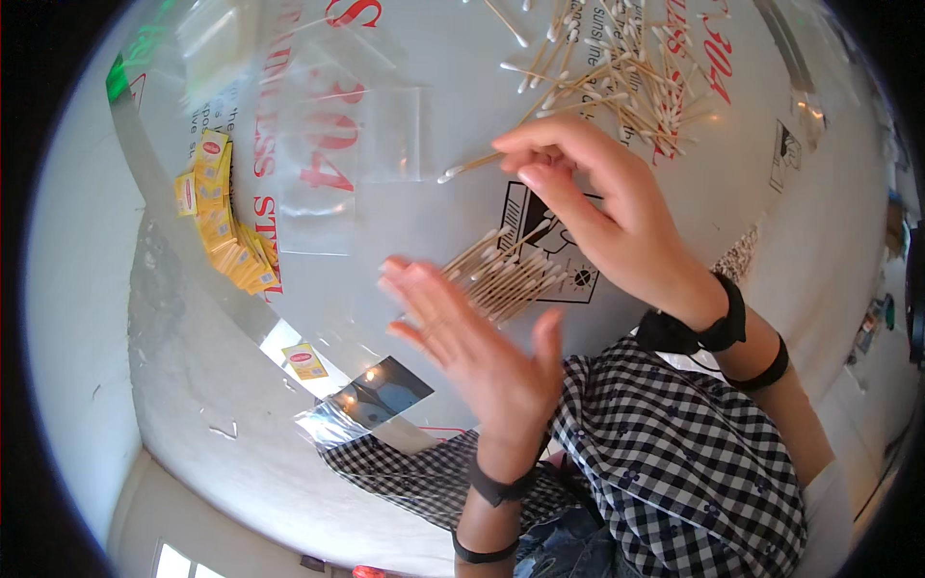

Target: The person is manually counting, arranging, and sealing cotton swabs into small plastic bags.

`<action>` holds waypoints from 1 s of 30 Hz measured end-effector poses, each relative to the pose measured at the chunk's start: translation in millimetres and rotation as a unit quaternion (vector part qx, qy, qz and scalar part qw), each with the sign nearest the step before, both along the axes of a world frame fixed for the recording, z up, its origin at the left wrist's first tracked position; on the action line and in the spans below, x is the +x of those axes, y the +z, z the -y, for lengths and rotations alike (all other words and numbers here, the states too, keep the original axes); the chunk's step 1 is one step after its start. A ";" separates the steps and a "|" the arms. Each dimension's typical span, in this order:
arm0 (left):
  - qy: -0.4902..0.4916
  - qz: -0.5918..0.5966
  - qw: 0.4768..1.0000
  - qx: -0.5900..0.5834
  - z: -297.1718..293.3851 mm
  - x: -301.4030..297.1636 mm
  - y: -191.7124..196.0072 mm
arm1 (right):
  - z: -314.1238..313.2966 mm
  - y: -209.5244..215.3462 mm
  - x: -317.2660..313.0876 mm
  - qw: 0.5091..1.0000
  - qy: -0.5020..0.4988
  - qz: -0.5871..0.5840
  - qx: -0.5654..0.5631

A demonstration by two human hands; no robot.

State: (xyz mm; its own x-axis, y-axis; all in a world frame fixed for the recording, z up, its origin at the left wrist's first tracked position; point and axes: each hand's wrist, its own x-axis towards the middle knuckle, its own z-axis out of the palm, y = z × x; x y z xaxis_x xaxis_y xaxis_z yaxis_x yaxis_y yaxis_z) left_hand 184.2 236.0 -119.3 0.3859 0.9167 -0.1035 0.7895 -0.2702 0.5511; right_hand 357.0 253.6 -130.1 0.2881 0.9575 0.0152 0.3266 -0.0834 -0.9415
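My right hand [602, 207] pinches a few cotton swabs [467, 170] between thumb and fingertips, their white tips pointing left. Slightly blurred, my left hand [472, 352] has its fingers stretched out and thumb apart, beside a neat bundle of cotton swabs [506, 279] lying side by side on the table. The left fingers partly cover the bundle's near left end, so I cannot tell whether they touch it. Beyond my right hand, a loose heap of cotton swabs [626, 82] is scattered in many directions.
Clear plastic bags [390, 135] lie on the grey printed tabletop [405, 212]. At the left sits a row of small yellow packets [220, 217]. A single yellow label card [304, 360] and a dark picture in clear film [385, 390] rest near the table's edge.
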 end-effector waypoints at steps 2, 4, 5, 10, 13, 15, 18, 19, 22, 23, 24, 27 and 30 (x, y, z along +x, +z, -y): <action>0.118 0.261 0.958 -0.001 -8.5 -14.5 -1.8 | 15.1 7.2 -8.6 0.983 -0.037 -0.177 0.007; 0.233 0.393 0.888 -0.040 -13.7 -22.4 -8.0 | 17.4 -0.7 -9.8 0.978 -0.029 -0.201 0.035; 0.285 0.450 0.843 -0.070 -17.9 -19.4 -8.4 | 18.9 -3.1 -10.0 0.972 -0.021 -0.223 0.065; 0.244 0.507 0.821 -0.097 -12.8 -3.1 -10.6 | 23.3 -3.9 -17.9 0.979 0.046 -0.195 0.043; 0.221 0.518 0.820 -0.103 -11.8 4.9 -7.5 | 20.7 -8.1 -25.4 0.975 0.057 -0.207 0.060; 0.272 0.525 0.800 -0.101 -14.5 7.9 -6.5 | 20.7 -10.1 -27.5 0.972 0.066 -0.213 0.067; 0.254 0.529 0.803 -0.102 -14.9 8.4 -10.4 | 18.9 -9.9 -37.1 0.975 0.078 -0.197 0.070; 0.256 0.532 0.801 -0.102 -12.7 13.4 -9.9 | 18.4 -9.5 -39.9 0.972 0.064 -0.214 0.079; 0.240 0.541 0.797 -0.121 -8.5 24.1 -9.2 | 18.3 -10.3 -41.8 0.971 0.050 -0.215 0.087; 0.241 0.540 0.797 -0.122 -8.2 24.9 -9.6 | 18.9 -11.4 -42.2 0.974 0.049 -0.202 0.087; 0.239 0.535 0.801 -0.120 -8.1 25.9 -9.3 | 19.2 -12.4 -42.6 0.974 0.049 -0.203 0.086; 0.237 0.538 0.800 -0.124 -9.3 20.8 -8.6 | 16.9 -12.6 -47.3 0.975 0.050 -0.198 0.090; 0.253 0.577 0.764 -0.142 -10.4 17.4 -8.9 | 19.4 -14.4 -44.1 0.976 0.047 -0.195 0.087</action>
State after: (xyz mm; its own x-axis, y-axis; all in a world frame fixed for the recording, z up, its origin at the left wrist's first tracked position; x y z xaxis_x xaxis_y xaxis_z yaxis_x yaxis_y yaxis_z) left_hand 201.6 246.4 -128.2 -0.0260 0.9826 -0.1841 -0.3017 0.1679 0.9385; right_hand 312.9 234.2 -144.5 0.2166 0.9723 0.0873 -0.0608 0.1026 -0.9929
